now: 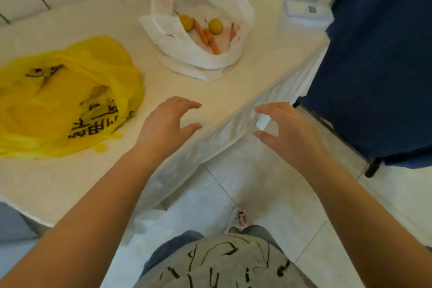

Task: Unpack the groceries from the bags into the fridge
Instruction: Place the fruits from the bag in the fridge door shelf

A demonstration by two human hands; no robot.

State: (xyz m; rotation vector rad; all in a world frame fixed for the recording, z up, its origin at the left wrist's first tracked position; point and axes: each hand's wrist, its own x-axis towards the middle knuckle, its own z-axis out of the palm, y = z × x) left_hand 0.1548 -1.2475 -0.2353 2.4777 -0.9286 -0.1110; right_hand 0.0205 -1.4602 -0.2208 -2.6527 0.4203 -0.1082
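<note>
White plastic of the open bag (pixel 201 30), in the upper middle of the frame, is folded down so its contents show – two yellow fruits (pixel 215 26) and some carrots (pixel 208 38). At the left lies the yellow bag (pixel 65 98), flat on the tabletop (pixel 145 72). Both hands – left hand (pixel 167 121) and right hand (pixel 284 127) – hover in the centre, each grip spread and holding nothing, probably reaching toward the white bag. No fridge can be identified.

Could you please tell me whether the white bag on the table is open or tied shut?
Open. The white bag has its mouth spread wide, so the carrots and two yellow fruits inside show from above.
</note>
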